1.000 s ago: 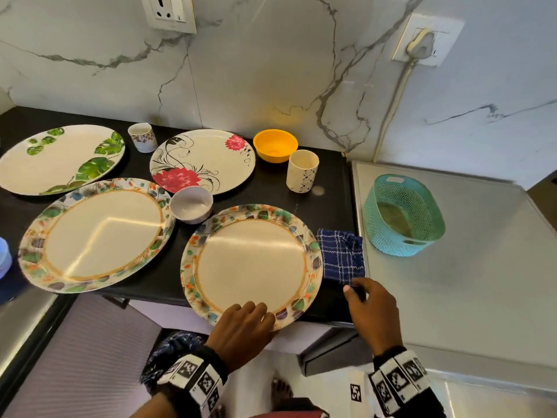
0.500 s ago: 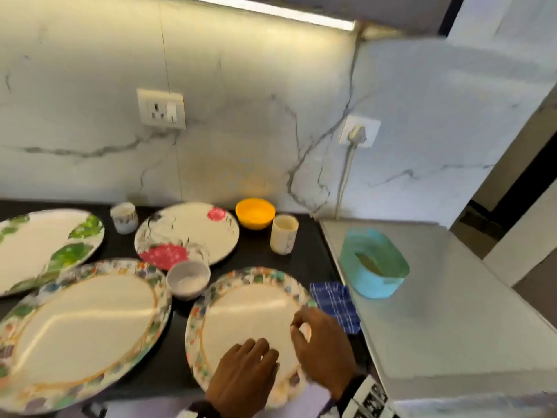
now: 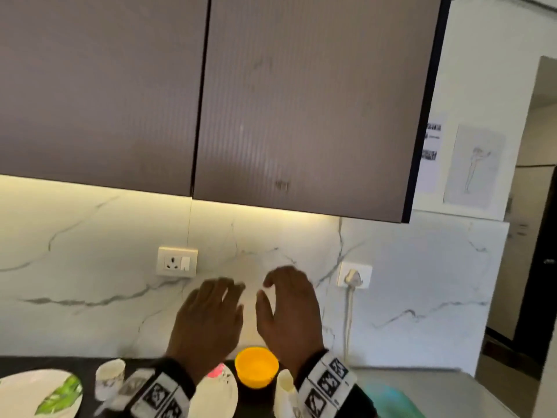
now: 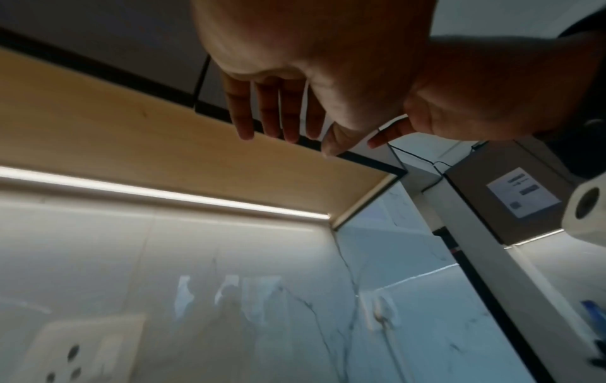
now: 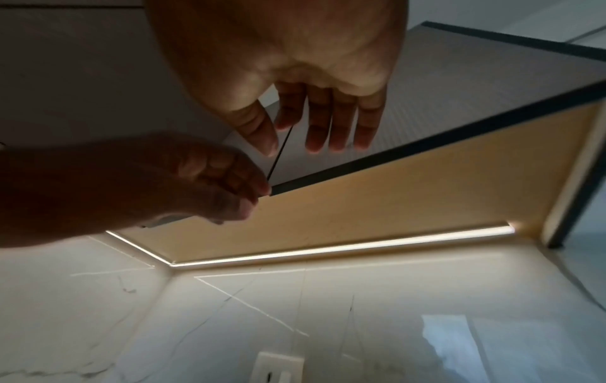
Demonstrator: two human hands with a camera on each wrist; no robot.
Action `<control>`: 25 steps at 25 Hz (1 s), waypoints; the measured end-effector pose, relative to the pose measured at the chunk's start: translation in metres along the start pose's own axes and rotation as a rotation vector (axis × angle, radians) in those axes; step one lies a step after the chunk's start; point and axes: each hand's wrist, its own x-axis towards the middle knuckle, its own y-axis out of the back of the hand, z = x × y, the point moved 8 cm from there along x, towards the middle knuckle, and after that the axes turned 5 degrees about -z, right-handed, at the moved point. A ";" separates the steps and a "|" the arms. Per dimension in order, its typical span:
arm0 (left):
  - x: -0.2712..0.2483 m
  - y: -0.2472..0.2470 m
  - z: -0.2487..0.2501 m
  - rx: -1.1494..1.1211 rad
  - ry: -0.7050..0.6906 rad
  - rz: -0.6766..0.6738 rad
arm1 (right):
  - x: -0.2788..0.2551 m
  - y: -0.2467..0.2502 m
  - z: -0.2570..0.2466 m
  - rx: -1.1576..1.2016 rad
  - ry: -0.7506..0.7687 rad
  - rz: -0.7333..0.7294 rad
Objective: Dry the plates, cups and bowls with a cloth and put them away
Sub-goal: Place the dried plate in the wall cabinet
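Both hands are up in front of the marble wall, side by side and apart, holding nothing; the left hand (image 3: 208,324) has its fingers loosely spread and a little blurred, and the right hand (image 3: 289,315) has its fingers relaxed with the thumb standing off toward the left one. From the wrist cameras the fingers (image 4: 242,114) of the left and the fingers (image 5: 331,121) of the right point up at the lower edge of the wall cupboard (image 3: 271,101), whose two doors are closed; neither hand touches it as far as I can see.

The crockery sits low on the dark counter (image 3: 87,375), from about 6 to 8 o'clock in the head view; the yellow bowl (image 3: 256,368) is at 6 o'clock between the two wrists; a tall cup (image 3: 284,390) stands just right of it; the red-flower plate (image 3: 214,390) lies just left, partly behind the left wristband; a small patterned cup (image 3: 110,378) stands further left; the green-leaf plate (image 3: 39,393) lies at 8 o'clock. A teal basket (image 3: 388,399) shows blurred at 5 o'clock on the pale top; a socket (image 3: 177,262) is on the wall at 9 o'clock of the left hand.
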 end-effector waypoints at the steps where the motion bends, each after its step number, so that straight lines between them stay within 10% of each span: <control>1: 0.022 0.010 -0.012 0.033 0.019 0.034 | 0.022 0.000 -0.002 -0.055 0.027 0.042; 11: 0.142 0.008 -0.082 0.306 -0.048 0.040 | 0.150 -0.037 0.014 -0.503 0.097 -0.050; 25: 0.168 0.004 -0.082 0.459 -0.096 0.068 | 0.177 -0.062 0.016 -0.687 0.140 -0.044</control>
